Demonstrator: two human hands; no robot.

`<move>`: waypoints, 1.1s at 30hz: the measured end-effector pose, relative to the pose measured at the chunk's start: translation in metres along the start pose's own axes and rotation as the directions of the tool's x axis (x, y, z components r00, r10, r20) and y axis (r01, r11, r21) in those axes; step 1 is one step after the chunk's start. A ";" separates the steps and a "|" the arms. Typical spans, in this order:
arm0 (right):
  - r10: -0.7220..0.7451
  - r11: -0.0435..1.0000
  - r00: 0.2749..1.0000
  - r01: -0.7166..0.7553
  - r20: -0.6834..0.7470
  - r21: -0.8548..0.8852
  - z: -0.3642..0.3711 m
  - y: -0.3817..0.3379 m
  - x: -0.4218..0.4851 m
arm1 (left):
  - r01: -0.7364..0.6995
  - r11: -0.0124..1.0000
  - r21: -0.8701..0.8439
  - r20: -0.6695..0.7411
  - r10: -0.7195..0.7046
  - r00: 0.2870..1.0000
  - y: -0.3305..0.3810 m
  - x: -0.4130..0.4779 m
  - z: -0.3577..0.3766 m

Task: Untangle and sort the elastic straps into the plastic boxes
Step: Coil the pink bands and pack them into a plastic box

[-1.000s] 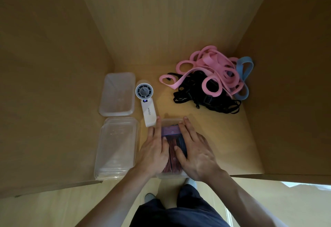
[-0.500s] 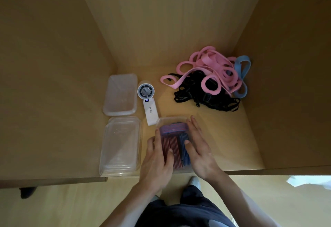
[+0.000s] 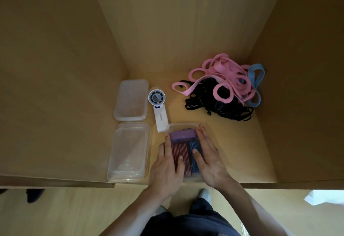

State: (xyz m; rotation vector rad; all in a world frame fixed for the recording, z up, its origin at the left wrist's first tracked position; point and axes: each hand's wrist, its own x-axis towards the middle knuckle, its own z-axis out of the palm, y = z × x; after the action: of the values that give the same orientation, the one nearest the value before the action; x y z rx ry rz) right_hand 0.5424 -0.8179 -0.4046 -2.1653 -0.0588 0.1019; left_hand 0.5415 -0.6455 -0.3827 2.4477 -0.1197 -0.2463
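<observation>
Three strap bundles [image 3: 183,135] in clear box [image 3: 181,124]

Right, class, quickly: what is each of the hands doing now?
Left hand: open, fingers flat on the filled box.
Right hand: open, flat on the same box.

Wooden shelf [image 3: 232,142]: plastic boxes [image 3: 130,99], fan [image 3: 158,105], tangled straps [image 3: 223,84].

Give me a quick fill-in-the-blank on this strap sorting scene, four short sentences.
1. The wide tangled loops are mostly ____.
2. The thin straps beneath them are ____.
3. The box under the left hand and right hand holds purple, red and ____ straps.
4. The handheld fan is ____.
Missing: pink, black, blue, white.
</observation>
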 end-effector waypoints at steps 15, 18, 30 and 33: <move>0.414 0.891 0.894 -0.436 0.171 0.123 -0.030 0.003 0.045 | 0.145 0.989 -0.031 -0.189 -0.148 0.971 -0.024 0.041 -0.067; 0.376 0.906 0.901 -0.407 0.219 0.118 -0.037 0.010 0.049 | 0.167 0.985 0.040 -0.242 -0.152 0.958 -0.027 0.053 -0.077; 0.320 0.894 0.927 -0.364 0.195 0.262 -0.075 -0.014 0.071 | 0.109 0.952 0.284 -0.267 -0.031 0.963 -0.054 0.094 -0.092; 0.360 0.838 0.914 -0.405 0.187 0.365 -0.082 -0.029 0.082 | 0.122 0.900 0.418 -0.247 -0.017 0.969 -0.057 0.106 -0.097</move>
State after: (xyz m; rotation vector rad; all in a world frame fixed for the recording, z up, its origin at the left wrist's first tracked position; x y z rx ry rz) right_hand 0.6315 -0.8629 -0.3388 -1.7334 0.3128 0.4300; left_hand 0.6669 -0.5575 -0.3604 2.9058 0.0244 0.0545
